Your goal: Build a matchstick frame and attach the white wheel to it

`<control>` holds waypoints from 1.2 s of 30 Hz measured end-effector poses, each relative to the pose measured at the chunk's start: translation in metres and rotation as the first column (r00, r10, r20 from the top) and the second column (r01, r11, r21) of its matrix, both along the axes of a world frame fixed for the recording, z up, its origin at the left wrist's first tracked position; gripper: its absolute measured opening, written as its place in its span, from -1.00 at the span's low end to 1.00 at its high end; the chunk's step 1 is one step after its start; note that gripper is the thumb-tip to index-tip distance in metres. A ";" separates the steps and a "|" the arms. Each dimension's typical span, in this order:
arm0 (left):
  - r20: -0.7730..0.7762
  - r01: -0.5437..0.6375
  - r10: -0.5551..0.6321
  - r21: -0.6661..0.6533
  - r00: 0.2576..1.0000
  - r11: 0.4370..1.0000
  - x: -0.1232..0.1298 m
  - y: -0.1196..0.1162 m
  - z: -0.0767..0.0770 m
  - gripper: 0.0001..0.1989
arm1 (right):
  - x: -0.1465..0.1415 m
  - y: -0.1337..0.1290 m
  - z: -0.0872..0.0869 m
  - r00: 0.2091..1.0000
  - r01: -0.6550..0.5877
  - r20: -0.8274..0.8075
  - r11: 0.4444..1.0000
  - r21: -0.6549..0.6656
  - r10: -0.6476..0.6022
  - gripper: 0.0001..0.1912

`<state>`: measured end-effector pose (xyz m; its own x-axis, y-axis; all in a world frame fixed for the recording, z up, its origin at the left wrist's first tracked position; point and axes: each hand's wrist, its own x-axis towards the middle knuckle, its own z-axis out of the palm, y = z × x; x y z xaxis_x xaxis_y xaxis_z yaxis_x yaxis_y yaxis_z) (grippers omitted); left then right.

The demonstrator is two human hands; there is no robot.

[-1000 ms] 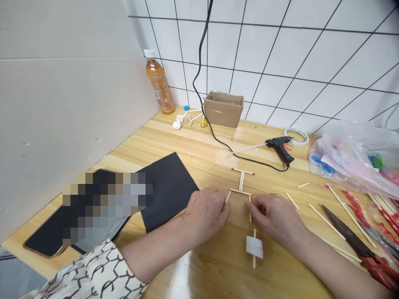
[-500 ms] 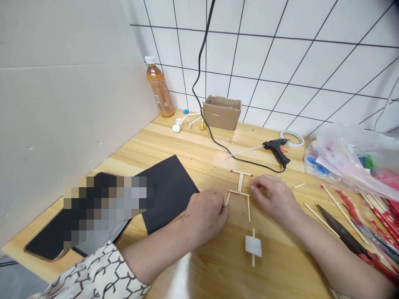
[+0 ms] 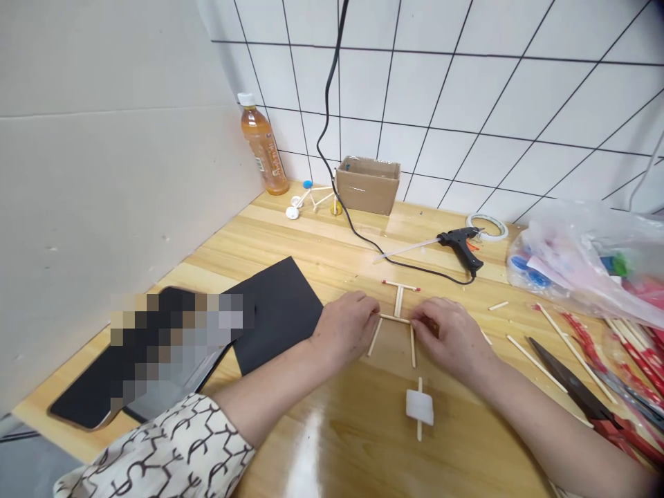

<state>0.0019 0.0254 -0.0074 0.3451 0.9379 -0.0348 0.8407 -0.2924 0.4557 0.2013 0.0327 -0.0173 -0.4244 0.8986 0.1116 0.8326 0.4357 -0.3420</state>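
Observation:
Several thin wooden sticks lie on the table in a frame shape. My left hand (image 3: 348, 321) is closed, its fingertips at the left end of the short crossbar stick (image 3: 396, 319). At that stick's right end, the fingers of my right hand (image 3: 450, 333) pinch together. Above the crossbar stand two parallel sticks (image 3: 398, 301), topped by a red-tipped stick (image 3: 401, 286). A left leg stick (image 3: 374, 337) and a right leg stick (image 3: 413, 346) run down from the crossbar. Nearer to me lies a white block (image 3: 419, 407) with a stick through it.
A black glue gun (image 3: 460, 247) with its cable, a tape roll (image 3: 487, 227), a cardboard box (image 3: 367, 187) and a drink bottle (image 3: 264, 153) stand farther back. Scissors (image 3: 570, 387) and a plastic bag (image 3: 575, 256) lie right. Black card (image 3: 283, 308) and a phone (image 3: 77, 401) lie left.
My left hand has moved up from the left leg stick to the crossbar's left end. My right hand has come in to the crossbar's right end, its fingers now closed there.

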 end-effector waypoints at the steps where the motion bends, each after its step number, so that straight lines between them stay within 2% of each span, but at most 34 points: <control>1: 0.001 -0.003 0.003 0.005 1.000 1.000 0.000 0.001 -0.001 -0.81 | 0.000 0.000 0.000 1.000 0.001 0.003 1.000 -0.001 -0.001 -0.85; 9: 0.004 0.008 -0.008 0.037 1.000 0.999 0.003 0.006 -0.006 -0.82 | -0.002 -0.001 0.000 1.000 0.008 0.008 1.000 -0.019 -0.008 -0.86; 21: -0.016 0.026 -0.026 0.029 1.000 0.999 0.003 0.009 -0.004 -0.79 | -0.002 -0.001 -0.001 1.000 0.013 -0.004 1.000 -0.012 -0.013 -0.86; 26: 0.021 -0.014 0.013 0.017 1.000 1.000 -0.003 -0.001 0.001 -0.81 | 0.005 -0.007 0.004 1.000 -0.006 -0.001 1.000 -0.022 0.006 -0.90; 32: -0.060 -0.029 0.022 -0.130 0.998 0.991 -0.006 -0.019 0.010 -0.81 | 0.003 -0.017 0.014 0.997 -0.070 0.025 0.985 -0.157 0.075 -0.88; 36: -0.063 -0.030 0.022 -0.120 0.998 0.992 -0.004 -0.021 0.009 -0.81 | 0.001 -0.019 0.014 0.995 -0.082 0.033 0.982 -0.171 0.089 -0.87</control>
<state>-0.0019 0.0048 0.0017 0.3142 0.9342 -0.1688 0.8747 -0.2158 0.4339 0.2018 0.0139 -0.0031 -0.5018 0.8630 -0.0577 0.8091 0.4448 -0.3841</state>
